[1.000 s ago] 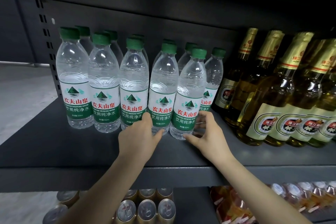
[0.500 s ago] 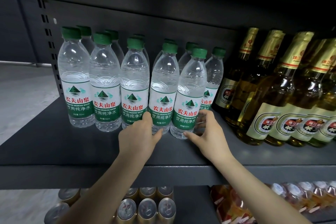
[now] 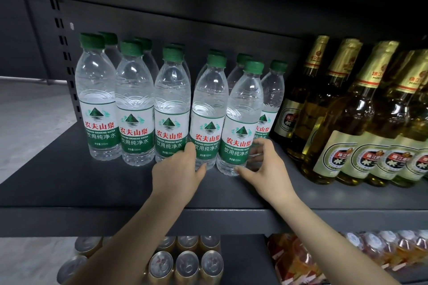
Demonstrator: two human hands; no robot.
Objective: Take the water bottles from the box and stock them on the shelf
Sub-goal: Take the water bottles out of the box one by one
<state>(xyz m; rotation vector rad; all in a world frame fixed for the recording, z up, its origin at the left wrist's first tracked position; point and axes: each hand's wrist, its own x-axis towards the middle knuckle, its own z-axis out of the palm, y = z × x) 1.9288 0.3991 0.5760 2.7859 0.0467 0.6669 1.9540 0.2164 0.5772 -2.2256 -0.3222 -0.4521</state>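
Note:
Several clear water bottles with green caps and green-white labels stand in two rows on the dark grey shelf (image 3: pixel 69 169). My left hand (image 3: pixel 178 173) grips the base of the fourth front bottle (image 3: pixel 209 104), with fingers on its left side and the thumb in front. My right hand (image 3: pixel 266 169) curls round the base of the fifth front bottle (image 3: pixel 245 111), thumb in front and fingers behind it. Both bottles stand upright on the shelf. The box is not in view.
Tall amber glass beer bottles (image 3: pixel 347 122) crowd the shelf just right of the water bottles. On the shelf below sit drink cans (image 3: pixel 185 266) and wrapped orange drinks (image 3: pixel 370 250). Bare shelf lies in front and to the left. Another shelf hangs overhead.
Both hands stay at the bases of the same two bottles; nothing has visibly shifted beyond a slight change of my view.

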